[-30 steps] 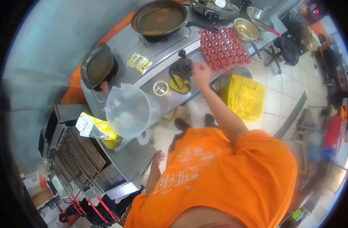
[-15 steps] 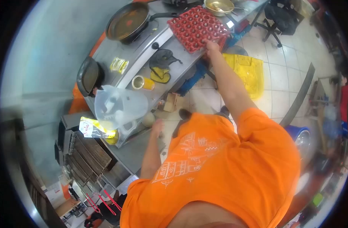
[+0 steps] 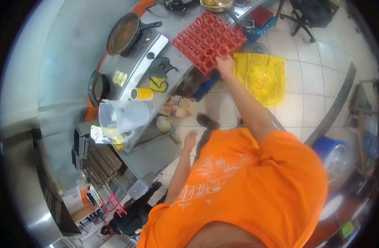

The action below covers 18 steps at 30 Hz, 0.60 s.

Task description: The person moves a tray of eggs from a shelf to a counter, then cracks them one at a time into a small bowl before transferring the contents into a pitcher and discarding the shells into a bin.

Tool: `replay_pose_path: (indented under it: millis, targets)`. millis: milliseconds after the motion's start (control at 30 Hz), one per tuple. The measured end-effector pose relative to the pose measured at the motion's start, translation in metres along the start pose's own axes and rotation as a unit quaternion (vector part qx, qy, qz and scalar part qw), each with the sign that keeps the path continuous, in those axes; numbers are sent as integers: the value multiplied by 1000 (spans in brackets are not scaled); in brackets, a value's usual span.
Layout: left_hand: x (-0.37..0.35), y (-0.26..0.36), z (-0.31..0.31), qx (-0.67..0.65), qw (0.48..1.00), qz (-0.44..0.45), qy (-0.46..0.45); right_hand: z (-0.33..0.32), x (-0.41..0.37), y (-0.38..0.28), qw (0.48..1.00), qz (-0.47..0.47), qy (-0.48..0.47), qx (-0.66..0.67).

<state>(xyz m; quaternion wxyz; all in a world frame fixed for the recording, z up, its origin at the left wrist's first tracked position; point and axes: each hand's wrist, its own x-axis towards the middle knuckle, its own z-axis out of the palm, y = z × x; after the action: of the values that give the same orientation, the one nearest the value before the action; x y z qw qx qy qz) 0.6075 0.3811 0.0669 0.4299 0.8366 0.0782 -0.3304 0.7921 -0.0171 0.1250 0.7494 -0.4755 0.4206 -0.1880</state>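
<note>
My right hand (image 3: 225, 66) is closed on the near corner of a red egg tray (image 3: 209, 40), its arm stretched forward. The tray has rows of dark cups, and no eggs can be made out in them. It extends over the front edge of the metal counter (image 3: 179, 78). My left hand (image 3: 190, 139) hangs low by my body with nothing in it, its fingers partly foreshortened. Nearest to it is the counter's end, with a clear plastic pitcher (image 3: 125, 118), a yellow can (image 3: 141, 94) and a black and yellow cloth item (image 3: 159, 74).
A frying pan (image 3: 124, 35) sits on a stove (image 3: 146, 58), with a smaller pan (image 3: 97, 87) behind. Another red tray (image 3: 262, 16) and a metal bowl (image 3: 216, 5) are farther off. A yellow plastic piece (image 3: 262, 78) and an office chair (image 3: 305, 18) stand on the tiled floor.
The egg tray has come nearer to me in my right hand and looks larger. The camera view has shifted, and my left hand appears farther right, away from the counter's end.
</note>
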Motion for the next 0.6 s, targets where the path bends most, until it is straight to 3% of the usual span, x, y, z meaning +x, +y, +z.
replay_pose_path:
  millis: [67,133,200,267,367,433,533,567,600]
  targets:
    - [-5,-7,5,9,1000,-4,5,-40,-40,1,994,-108,-21,-17]
    - [-14,-5,8,-119,986,-117,20,-79,-51,29,995,-71,-67,-16]
    - [-15,-9,11,-138,983,-112,32,-113,-92,2,983,-58,-67,-163]
    - [-14,-11,11,-152,981,-112,43,-147,-102,35,977,-102,-81,-171]
    - [-2,0,14,-190,975,-111,24,-174,-130,35,984,-19,-80,-157]
    - [17,-3,17,-161,981,-111,-6,-190,-136,55,965,31,-78,-247]
    - [54,-16,21,-102,988,-100,-56,-190,-127,95,965,18,-88,-247]
    - [72,-22,26,-104,986,-110,-71,-184,-122,97,941,28,-77,-328]
    - [89,-37,29,-108,983,-122,-85,-175,-114,112,941,30,-68,-329]
